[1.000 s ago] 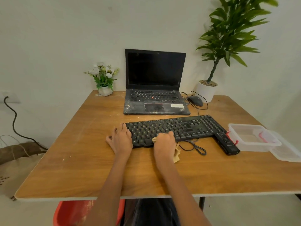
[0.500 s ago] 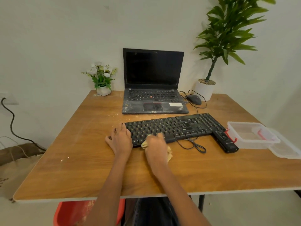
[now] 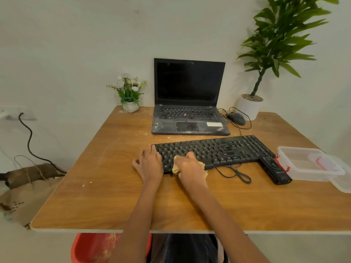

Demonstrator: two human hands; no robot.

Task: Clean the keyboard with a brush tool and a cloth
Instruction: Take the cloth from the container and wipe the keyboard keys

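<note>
The keyboard [image 3: 214, 151] lies flat across the middle of the wooden counter [image 3: 114, 196], and everything else sits around it. The person's left hand [image 3: 149, 165] rests on the keyboard's left end, fingers spread and fairly straight, touching its edge and the counter beside it; that grip holds nothing. The right hand [image 3: 191, 168] is over the keyboard's near-left part, fingers curled round a bunched yellowish cloth [image 3: 176, 166], pressing it down on the keys. Bits of the cloth stick out on both sides of that hand.

Behind the keyboard stands an open laptop [image 3: 190, 103] with a dark screen and pale dust on its palm rest. To the right of the laptop, behind the keyboard's right half, lies a dark mouse [image 3: 236, 118] with its thin wire looping about. A white pot with a tall green plant [image 3: 273, 44] stands farther back on that side. Behind the keyboard's left end, near the wall, is a small pot of white flowers [image 3: 129, 92].

Touching the keyboard's right near corner lies a long black tool [image 3: 275, 170]; whether it is the brush I cannot tell. Just right of it sits a clear plastic box [image 3: 307, 164] with red clips. The keyboard's cable [image 3: 235, 172] coils on the counter in front of it. Pale crumbs dot the counter between keyboard and laptop.
</note>
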